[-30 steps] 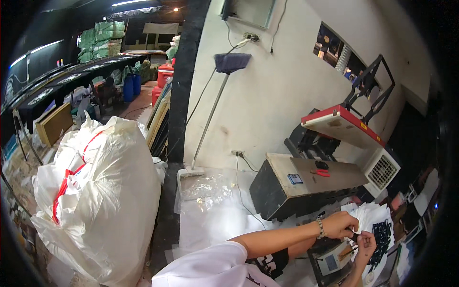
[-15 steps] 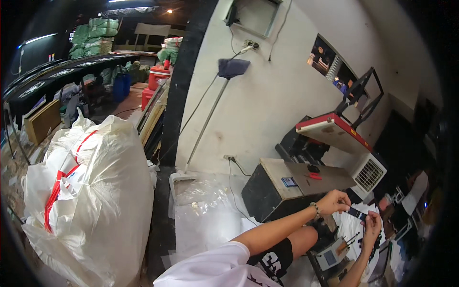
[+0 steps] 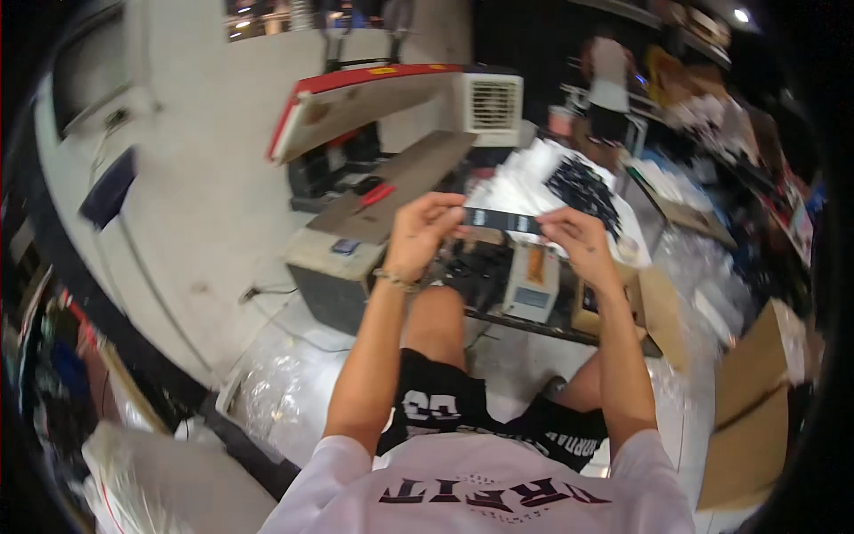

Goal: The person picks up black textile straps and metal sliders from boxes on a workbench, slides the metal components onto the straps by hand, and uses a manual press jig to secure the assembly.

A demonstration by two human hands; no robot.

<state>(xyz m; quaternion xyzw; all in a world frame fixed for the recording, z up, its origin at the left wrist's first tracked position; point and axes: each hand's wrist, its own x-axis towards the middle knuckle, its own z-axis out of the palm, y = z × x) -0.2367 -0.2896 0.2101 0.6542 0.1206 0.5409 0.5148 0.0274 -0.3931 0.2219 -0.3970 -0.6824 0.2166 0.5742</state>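
Observation:
A short black label strip [image 3: 500, 220] with pale print is stretched level between my two hands. My left hand [image 3: 420, 233], with a bracelet at the wrist, pinches its left end between thumb and fingers. At the other end my right hand [image 3: 580, 242] grips the strip the same way. Just below it stands a small grey box-shaped device [image 3: 532, 289] with an orange-brown part on top. White cloth [image 3: 520, 178] and a heap of black strips [image 3: 583, 191] lie on the table beyond my hands.
A heat press [image 3: 374, 111] with its red-edged upper plate raised stands to the left. Red-handled scissors [image 3: 375, 196] and a phone [image 3: 345, 246] rest on its bench. An open cardboard box [image 3: 658, 316] is at the right. Another person [image 3: 610, 84] stands at the back.
The view has swung to the right, so the large white sack slips to the lower left and my hands come to the middle. Both hands still hold the strip.

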